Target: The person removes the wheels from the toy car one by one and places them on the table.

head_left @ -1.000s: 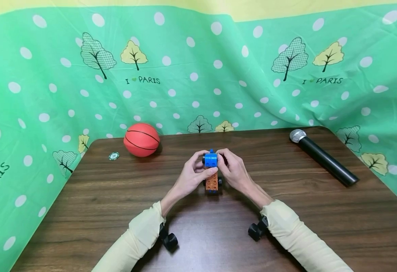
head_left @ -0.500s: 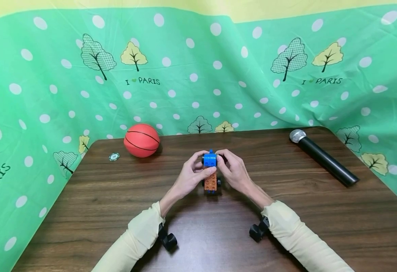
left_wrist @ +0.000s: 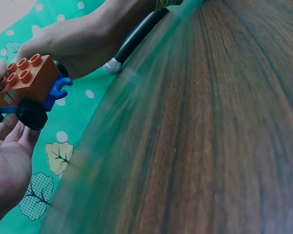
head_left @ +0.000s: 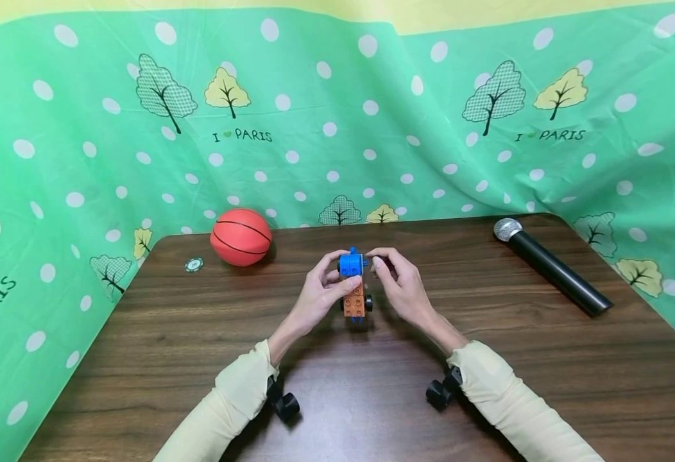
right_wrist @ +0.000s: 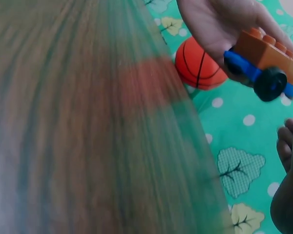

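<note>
Sleeves: two pale yellow sleeves come in from the near edge, each with a black wrist camera mount under the wrist.

Table: a dark wood-grain table carries everything; it is blurred in both wrist views.

Toy car: a brick-built toy car is held just above the table's middle, with an orange studded brick on a blue wheeled base with black wheels, and a blue brick at its far, upper end.

Left hand: the left hand grips the car, thumb and fingers curled round its left side and far end.

Right hand: the right hand has its fingers curled with the tips pinched together just right of the blue brick, a small gap showing between them and it. Whether it holds some small piece I cannot tell.

Change: half a second ago both hands were closed on the blue brick; now the right has let go and drawn slightly right, and the car has risen and shifted a little left. I judge the car now hangs in the left hand alone.

Far left: an orange toy basketball and a small round green token lie near the far left corner.

Far right: a black microphone with a silver head lies at the far right.

Backdrop: a green cloth with white dots and trees rises behind.
</note>
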The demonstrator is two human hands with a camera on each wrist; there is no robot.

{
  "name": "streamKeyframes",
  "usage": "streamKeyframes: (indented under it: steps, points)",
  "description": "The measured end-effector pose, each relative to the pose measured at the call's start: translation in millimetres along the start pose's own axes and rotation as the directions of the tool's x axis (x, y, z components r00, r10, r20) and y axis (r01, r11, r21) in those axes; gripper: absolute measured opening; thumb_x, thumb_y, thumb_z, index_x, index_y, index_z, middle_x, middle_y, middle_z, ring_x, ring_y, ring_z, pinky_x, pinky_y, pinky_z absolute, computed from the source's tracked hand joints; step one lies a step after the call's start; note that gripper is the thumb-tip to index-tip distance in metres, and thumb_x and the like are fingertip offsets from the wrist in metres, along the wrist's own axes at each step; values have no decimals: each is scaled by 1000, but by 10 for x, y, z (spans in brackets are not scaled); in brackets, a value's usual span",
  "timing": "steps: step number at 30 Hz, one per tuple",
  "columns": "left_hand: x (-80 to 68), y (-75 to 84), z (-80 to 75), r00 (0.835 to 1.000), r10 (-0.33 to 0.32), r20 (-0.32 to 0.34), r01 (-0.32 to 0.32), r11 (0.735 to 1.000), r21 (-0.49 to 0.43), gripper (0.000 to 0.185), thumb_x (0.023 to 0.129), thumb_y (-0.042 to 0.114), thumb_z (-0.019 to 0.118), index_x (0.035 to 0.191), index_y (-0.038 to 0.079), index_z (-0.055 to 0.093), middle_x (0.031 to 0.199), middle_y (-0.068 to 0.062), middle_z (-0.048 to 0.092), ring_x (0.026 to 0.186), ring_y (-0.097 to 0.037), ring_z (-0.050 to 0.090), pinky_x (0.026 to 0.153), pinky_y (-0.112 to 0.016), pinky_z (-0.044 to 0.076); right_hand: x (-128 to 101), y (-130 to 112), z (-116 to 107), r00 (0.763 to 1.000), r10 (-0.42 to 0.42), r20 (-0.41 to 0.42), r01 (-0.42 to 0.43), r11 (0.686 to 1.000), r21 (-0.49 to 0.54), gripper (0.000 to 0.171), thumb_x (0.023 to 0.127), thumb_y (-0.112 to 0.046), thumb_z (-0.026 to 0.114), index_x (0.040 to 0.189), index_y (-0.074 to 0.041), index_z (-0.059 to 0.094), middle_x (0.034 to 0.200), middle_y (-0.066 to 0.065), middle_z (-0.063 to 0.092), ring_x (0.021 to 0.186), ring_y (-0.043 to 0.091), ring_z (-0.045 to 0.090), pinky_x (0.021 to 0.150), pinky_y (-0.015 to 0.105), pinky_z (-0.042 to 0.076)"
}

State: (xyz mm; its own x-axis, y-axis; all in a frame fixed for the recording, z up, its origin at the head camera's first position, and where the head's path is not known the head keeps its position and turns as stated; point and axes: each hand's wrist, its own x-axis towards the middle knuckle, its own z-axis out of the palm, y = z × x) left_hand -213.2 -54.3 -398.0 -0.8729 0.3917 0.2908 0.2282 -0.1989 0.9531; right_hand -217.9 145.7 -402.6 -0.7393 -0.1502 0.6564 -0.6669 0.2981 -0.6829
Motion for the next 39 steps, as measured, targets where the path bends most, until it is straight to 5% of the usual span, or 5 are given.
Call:
streamKeyframes:
  steps: [11, 22, 39]
  points:
    - [-40, 4, -40, 1000, -21, 2, 21, 999, 27, 54, 98, 5, 67, 147, 3, 43, 114, -33, 68, 95, -18, 71, 88, -38, 58, 11, 256, -152, 998, -57, -5, 55, 979, -194, 36, 90, -1, 78, 121, 6, 60, 92, 13, 64, 80, 22, 61, 72, 23, 50]
    - [-58, -4, -72, 1000, -16, -6, 16, 1000, 26, 54, 98, 5, 68, 146, 2, 43, 114, -35, 67, 94, -18, 72, 86, -36, 58, 8, 410, -252, 999, -36, 9, 37, 936, -351, 28, 87, -9, 84, 105, 1, 66, 90, 11, 65, 77, 21, 64, 68, 33, 54]
    - [-82, 13, -87, 999, -32, -7, 32, 999, 42, 54, 98, 3, 66, 147, 3, 43, 111, -25, 71, 96, -18, 71, 89, -38, 57, 40, 592, -363, 982, 161, 103, -88, 861, -501, 30, 93, -22, 80, 107, -2, 63, 89, 9, 58, 79, 23, 55, 67, 39, 48]
